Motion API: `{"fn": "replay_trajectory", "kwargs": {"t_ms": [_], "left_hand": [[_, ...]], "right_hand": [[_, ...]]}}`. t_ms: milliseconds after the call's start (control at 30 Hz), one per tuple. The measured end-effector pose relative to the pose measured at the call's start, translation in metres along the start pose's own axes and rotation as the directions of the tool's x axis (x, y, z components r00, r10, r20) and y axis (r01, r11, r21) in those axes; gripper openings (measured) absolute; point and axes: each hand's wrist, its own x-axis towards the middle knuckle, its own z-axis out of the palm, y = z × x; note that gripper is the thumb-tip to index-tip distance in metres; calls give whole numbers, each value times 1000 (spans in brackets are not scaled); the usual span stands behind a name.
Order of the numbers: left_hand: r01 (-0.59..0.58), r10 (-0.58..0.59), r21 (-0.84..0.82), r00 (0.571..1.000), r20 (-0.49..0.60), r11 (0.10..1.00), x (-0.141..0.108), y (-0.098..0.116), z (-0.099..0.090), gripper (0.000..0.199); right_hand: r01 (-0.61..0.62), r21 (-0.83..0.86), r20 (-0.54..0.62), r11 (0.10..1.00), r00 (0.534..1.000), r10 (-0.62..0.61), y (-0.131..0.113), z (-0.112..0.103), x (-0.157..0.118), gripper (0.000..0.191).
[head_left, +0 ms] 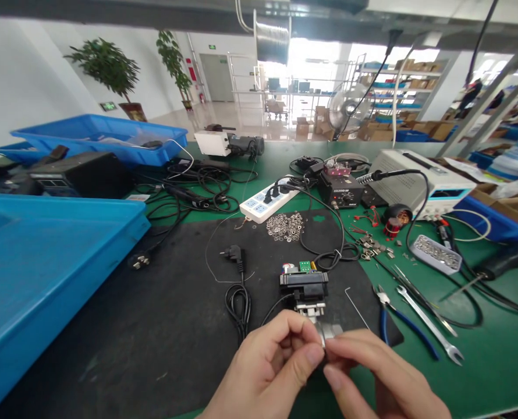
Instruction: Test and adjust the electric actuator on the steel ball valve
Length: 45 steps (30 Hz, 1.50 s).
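Both hands meet at the near end of a small assembly (305,285), which has a black body, a green circuit board and a silvery metal fitting (329,331). My left hand (274,361) is closed, thumb and forefinger pinched together beside that fitting. Close against it, my right hand (372,366) is closed too, its fingertips almost touching the left ones. Whatever small piece lies between the fingertips is hidden. A black power cord (239,299) with a plug is coiled left of the assembly, and a hex key (357,308) lies to its right.
Blue-handled cutters (385,314), a wrench (431,326) and tweezers lie at right. Behind are a pile of washers (285,226), a white power strip (265,201) and a tray of small parts (436,254). A large blue bin (58,279) borders the mat at left.
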Motion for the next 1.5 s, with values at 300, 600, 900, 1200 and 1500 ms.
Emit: {"fn": "replay_trajectory", "kwargs": {"t_ms": [300, 600, 900, 1200, 1500], "left_hand": [[6, -4, 87, 1000, -20, 996, 0, 1, -5, 30], [-314, 409, 789, 908, 87, 528, 2, 5, -28, 12], [-225, 334, 847, 941, 60, 482, 9, 6, -24, 16], [-346, 341, 938, 886, 315, 33, 20, 11, -20, 11], [-375, 378, 919, 839, 391, -119, 28, 19, -21, 10]], "right_hand": [[-403, 160, 64, 901, 915, 398, 2, -1, 0, 8], [-344, -204, 74, 917, 928, 365, 33, -21, 4, 7], [-249, -277, 206, 928, 928, 310, 37, -23, 13, 9], [-30, -295, 355, 955, 924, 139, 47, -19, 28, 12], [391, -457, 575, 799, 815, -70, 41, -29, 41, 21]]}}
